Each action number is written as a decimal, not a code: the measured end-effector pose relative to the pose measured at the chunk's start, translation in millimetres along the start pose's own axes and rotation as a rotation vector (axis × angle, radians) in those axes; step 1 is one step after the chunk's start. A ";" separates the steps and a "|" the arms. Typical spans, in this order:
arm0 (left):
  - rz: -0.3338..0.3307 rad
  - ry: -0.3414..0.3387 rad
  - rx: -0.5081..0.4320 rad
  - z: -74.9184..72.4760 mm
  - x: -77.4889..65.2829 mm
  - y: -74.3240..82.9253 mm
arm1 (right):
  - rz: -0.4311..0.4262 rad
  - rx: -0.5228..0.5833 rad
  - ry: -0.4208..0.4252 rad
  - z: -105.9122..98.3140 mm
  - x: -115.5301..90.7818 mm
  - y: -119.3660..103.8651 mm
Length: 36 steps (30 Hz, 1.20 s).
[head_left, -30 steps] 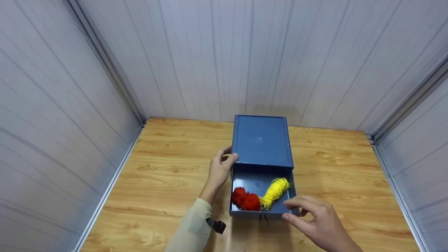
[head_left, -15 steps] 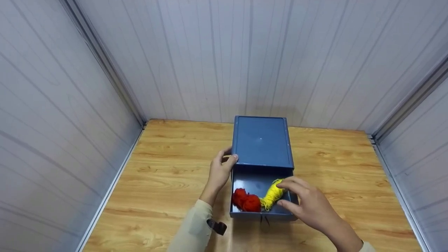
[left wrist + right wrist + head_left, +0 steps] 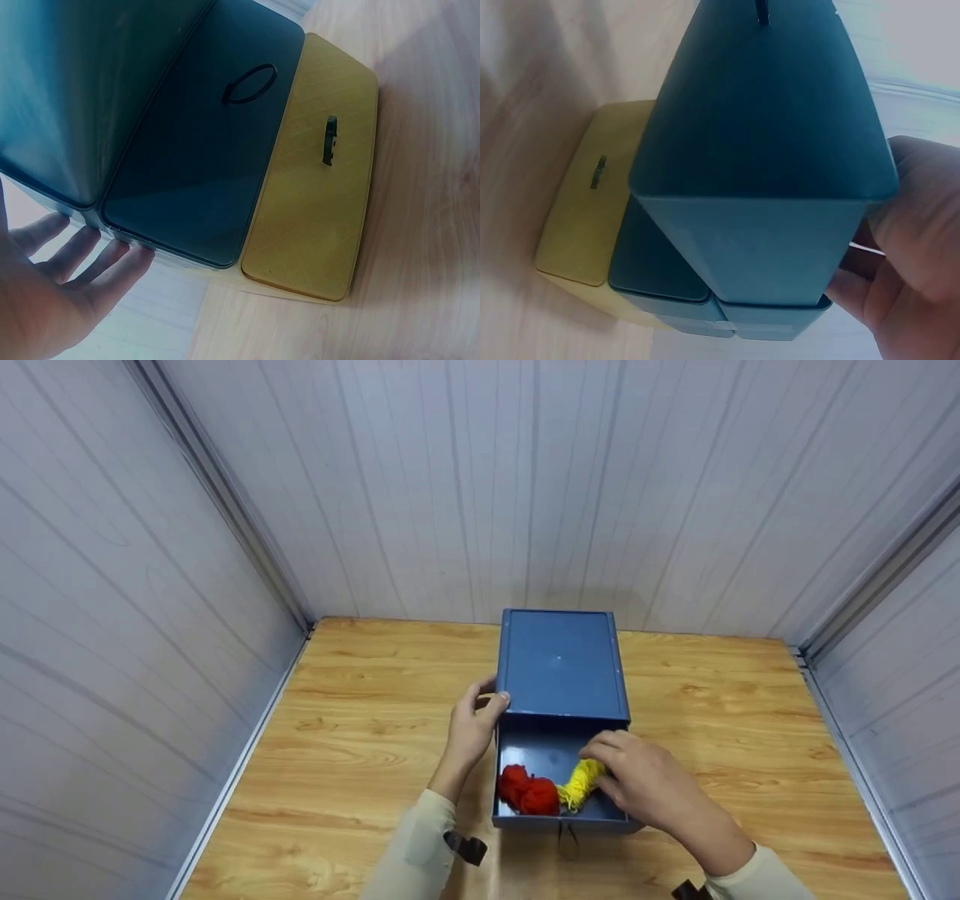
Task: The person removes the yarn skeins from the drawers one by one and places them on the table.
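A blue drawer cabinet (image 3: 559, 660) stands on the wooden table with its top drawer (image 3: 566, 823) pulled out. In that drawer lie a bundle of red yarn (image 3: 529, 791) and a bundle of yellow yarn (image 3: 579, 786). My right hand (image 3: 645, 776) reaches over the drawer's right wall and grips the yellow yarn between thumb and fingers, covering its far end. My left hand (image 3: 471, 729) steadies the cabinet's left side, thumb at the top front corner. Its straight fingers (image 3: 124, 262) press on the side wall in the left wrist view.
Below the pulled-out drawer are a closed dark blue drawer (image 3: 195, 150) with a black loop pull and a closed yellow drawer (image 3: 315, 180). White panel walls (image 3: 450, 487) rise behind the table and on both sides. Wood-patterned tabletop (image 3: 375, 720) surrounds the cabinet.
My right hand has moved from the drawer's front right corner up and inward onto the yellow yarn, and its fingers have closed around it. My left hand stays at the cabinet.
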<state>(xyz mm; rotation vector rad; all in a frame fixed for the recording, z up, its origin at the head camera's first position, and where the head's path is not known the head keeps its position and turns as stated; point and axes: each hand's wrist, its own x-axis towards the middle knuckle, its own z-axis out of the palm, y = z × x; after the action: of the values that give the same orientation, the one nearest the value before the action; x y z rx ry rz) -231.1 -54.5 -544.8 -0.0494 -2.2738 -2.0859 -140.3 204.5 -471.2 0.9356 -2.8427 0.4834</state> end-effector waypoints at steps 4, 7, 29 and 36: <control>0.001 -0.009 -0.003 -0.9 -3.7 8.2 | -0.022 -0.045 -0.017 1.9 5.4 -1.6; 0.008 -0.009 -0.010 -1.1 -4.6 6.7 | -0.022 -0.045 -0.041 3.2 8.5 -2.5; 0.000 -0.005 -0.026 0.9 -0.4 -0.5 | -0.051 0.073 0.017 5.9 15.9 4.6; 0.007 -0.011 -0.030 -0.3 -1.4 -1.4 | -0.021 0.163 0.084 -2.9 10.2 8.6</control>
<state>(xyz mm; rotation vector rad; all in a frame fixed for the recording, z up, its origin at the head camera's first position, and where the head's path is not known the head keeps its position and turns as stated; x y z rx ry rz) -229.8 -54.9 -546.2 -0.0707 -2.2452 -2.1214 -153.6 206.4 -468.7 0.9455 -2.7484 0.7425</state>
